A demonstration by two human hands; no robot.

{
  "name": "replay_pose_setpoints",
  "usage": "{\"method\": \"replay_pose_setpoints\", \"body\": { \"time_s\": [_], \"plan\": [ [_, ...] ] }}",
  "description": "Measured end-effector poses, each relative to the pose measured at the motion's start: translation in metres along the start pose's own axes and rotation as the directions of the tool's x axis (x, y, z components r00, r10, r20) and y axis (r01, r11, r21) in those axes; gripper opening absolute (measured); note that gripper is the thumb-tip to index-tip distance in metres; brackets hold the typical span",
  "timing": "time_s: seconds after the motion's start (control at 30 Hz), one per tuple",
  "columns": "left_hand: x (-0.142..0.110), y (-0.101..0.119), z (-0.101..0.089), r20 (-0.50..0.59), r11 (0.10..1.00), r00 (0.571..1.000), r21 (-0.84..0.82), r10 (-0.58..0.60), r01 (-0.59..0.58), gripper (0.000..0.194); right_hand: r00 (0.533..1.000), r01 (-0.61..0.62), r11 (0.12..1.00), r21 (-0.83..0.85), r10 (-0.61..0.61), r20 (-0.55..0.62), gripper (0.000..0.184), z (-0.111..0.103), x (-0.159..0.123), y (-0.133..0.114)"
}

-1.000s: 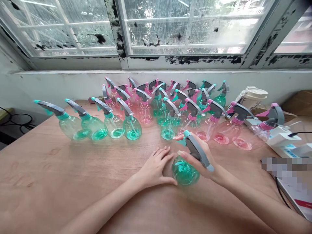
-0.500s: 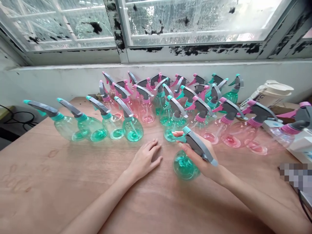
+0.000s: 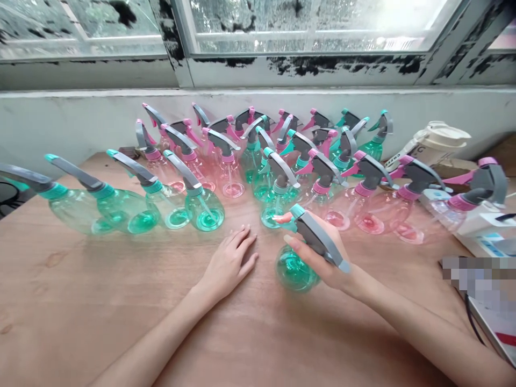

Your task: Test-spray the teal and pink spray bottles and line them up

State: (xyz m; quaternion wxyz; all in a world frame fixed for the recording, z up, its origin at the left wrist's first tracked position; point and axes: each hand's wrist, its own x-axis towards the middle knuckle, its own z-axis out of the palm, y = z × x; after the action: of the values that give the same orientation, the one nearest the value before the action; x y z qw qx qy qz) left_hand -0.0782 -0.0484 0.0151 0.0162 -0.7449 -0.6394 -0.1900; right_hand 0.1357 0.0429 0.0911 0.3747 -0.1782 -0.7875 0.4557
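Note:
My right hand (image 3: 322, 250) is wrapped round the neck of a green spray bottle (image 3: 296, 269) with a grey and teal trigger head. One finger reaches toward its trigger, and the bottle's clear round body hangs below my thumb. To the left of it, my left hand (image 3: 231, 258) lies on the wooden table (image 3: 121, 301) with its fingers stretched out, holding nothing. Just beyond that hand stands another green spray bottle (image 3: 205, 209), the right end of a row of green ones. A pink spray bottle (image 3: 365, 201) is in the row behind my right hand.
More pink spray bottles (image 3: 231, 177) and green ones crowd together toward the wall. On the right are a white lidded cup (image 3: 435, 142), a white power strip (image 3: 479, 226) and a flat object with a blurred top and a black cable. A window runs behind the table.
My left hand has drawn back to the left, away from the held bottle. My right hand keeps its grip on the green spray bottle. The camera view has shifted.

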Motion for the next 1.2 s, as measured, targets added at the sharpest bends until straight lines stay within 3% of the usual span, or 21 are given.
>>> {"method": "replay_pose_setpoints", "body": {
  "time_s": [1.2],
  "plan": [
    [-0.0005,0.0011,-0.0013,0.006,0.999,1.000,-0.030,-0.015,0.016,0.039,1.000,0.009,0.997,-0.071,-0.010,-0.011,0.028,-0.0045,-0.0036,0.0009]
  ]
}}
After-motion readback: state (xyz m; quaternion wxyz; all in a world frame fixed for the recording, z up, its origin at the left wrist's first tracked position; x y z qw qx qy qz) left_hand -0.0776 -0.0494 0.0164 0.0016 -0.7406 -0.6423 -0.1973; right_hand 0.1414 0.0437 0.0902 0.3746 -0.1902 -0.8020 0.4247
